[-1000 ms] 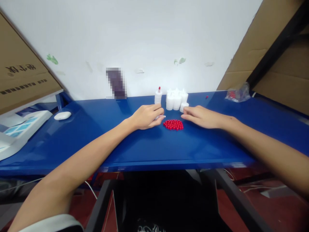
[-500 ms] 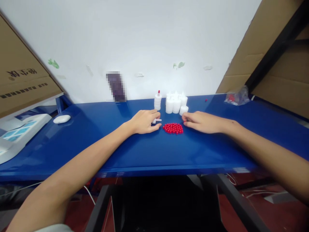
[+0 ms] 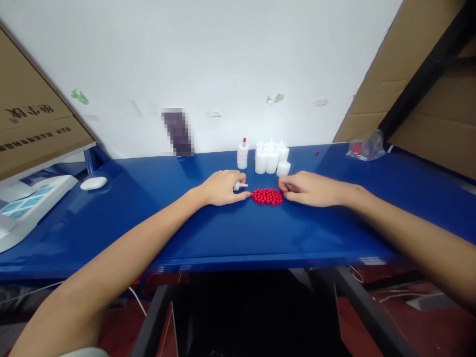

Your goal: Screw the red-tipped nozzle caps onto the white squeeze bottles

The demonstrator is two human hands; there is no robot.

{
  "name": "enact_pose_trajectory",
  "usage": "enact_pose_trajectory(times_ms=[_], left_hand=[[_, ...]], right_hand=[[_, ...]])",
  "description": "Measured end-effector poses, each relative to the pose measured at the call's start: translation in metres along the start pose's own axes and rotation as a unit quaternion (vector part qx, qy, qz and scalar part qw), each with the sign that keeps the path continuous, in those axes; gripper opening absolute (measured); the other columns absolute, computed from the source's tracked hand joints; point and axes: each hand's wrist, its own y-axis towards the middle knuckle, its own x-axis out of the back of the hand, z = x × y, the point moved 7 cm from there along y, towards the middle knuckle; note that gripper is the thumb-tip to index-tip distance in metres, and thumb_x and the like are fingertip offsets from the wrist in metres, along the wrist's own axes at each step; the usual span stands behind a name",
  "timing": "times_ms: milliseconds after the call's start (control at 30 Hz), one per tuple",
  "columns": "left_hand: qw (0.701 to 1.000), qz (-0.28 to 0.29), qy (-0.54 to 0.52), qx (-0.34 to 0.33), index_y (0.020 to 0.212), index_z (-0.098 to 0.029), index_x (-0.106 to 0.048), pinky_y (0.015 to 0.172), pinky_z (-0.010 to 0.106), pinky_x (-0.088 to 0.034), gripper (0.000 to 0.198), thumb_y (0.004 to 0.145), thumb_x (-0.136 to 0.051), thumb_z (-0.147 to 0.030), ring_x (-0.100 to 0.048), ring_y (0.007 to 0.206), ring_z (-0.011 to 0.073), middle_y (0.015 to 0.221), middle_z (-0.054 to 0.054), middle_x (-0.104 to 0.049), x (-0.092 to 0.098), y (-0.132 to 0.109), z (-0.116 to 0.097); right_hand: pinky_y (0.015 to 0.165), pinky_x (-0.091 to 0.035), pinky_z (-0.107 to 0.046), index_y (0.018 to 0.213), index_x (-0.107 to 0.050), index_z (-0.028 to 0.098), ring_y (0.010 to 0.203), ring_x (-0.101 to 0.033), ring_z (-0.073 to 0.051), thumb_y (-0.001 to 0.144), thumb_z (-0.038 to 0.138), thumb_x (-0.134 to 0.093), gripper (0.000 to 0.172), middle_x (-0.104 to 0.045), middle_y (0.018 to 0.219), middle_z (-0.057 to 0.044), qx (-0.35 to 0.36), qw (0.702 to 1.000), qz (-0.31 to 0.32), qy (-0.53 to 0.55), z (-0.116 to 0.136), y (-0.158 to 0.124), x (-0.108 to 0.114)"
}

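My left hand [image 3: 222,187] rests on the blue table [image 3: 230,228], its fingers closed round a small white bottle [image 3: 238,186] lying on its side with the nozzle pointing right. A heap of small red caps [image 3: 267,197] lies just right of it. My right hand [image 3: 308,189] lies at the heap's right edge with its fingers curled in a pinch over the nearest caps. Behind the heap stands a cluster of white bottles [image 3: 270,159], and one bottle with a red cap [image 3: 243,154] stands to their left.
A white mouse [image 3: 93,183] and a white device [image 3: 26,206] lie at the left. Cardboard boxes [image 3: 31,124] lean at both sides. A clear bag with red pieces [image 3: 366,147] lies at the back right, with a single red cap [image 3: 317,153] near it.
My right hand has gone from lying flat to curling its fingers at the red heap's edge. My left hand has drawn the white bottle slightly closer to the heap.
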Motion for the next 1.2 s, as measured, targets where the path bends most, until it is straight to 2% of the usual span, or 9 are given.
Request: enact_pose_trajectory(times_ms=[267,567,900,1200], left_hand=[[1.0,0.003,0.011,0.003,0.09,-0.019,-0.06,0.067,0.031,-0.041,0.041,0.094,-0.056,-0.06,-0.064,0.078,0.0222,0.093,0.008,-0.071,0.0001,-0.0002,-0.0017],[1.0,0.013,0.012,-0.022,0.09,-0.019,-0.058,0.067,0.03,-0.039,0.037,0.096,-0.052,-0.055,-0.061,0.077,0.0207,0.093,0.007,-0.07,0.0006,-0.0012,-0.0041],[1.0,0.027,0.004,-0.005,0.091,-0.019,-0.057,0.071,0.033,-0.042,0.044,0.096,-0.05,-0.063,-0.065,0.085,0.0237,0.1,0.009,-0.072,-0.0011,-0.001,-0.0024],[0.999,0.037,0.006,0.002,0.092,-0.019,-0.057,0.071,0.034,-0.041,0.043,0.093,-0.051,-0.062,-0.064,0.086,0.0251,0.1,0.009,-0.071,0.0003,-0.0018,-0.0037]], right_hand=[[0.058,-0.031,-0.034,0.072,-0.044,0.024,0.057,-0.046,-0.015,0.083,0.024,-0.056,0.016,-0.051,0.061,0.003,0.014,1.0,0.001,0.006,0.0059,-0.0019,-0.0001],[0.058,-0.033,-0.034,0.07,-0.045,0.024,0.055,-0.042,-0.014,0.084,0.023,-0.056,0.017,-0.049,0.06,0.004,0.028,1.0,0.0,0.009,0.007,-0.0021,0.0],[0.061,-0.033,-0.034,0.066,-0.049,0.023,0.056,-0.045,-0.013,0.084,0.023,-0.055,0.019,-0.051,0.06,0.003,0.028,0.999,0.021,0.016,0.0096,-0.0019,-0.0023],[0.06,-0.033,-0.033,0.068,-0.048,0.023,0.056,-0.044,-0.013,0.083,0.024,-0.056,0.017,-0.051,0.061,0.003,0.029,0.999,0.015,0.011,0.0086,-0.0017,-0.0019]])
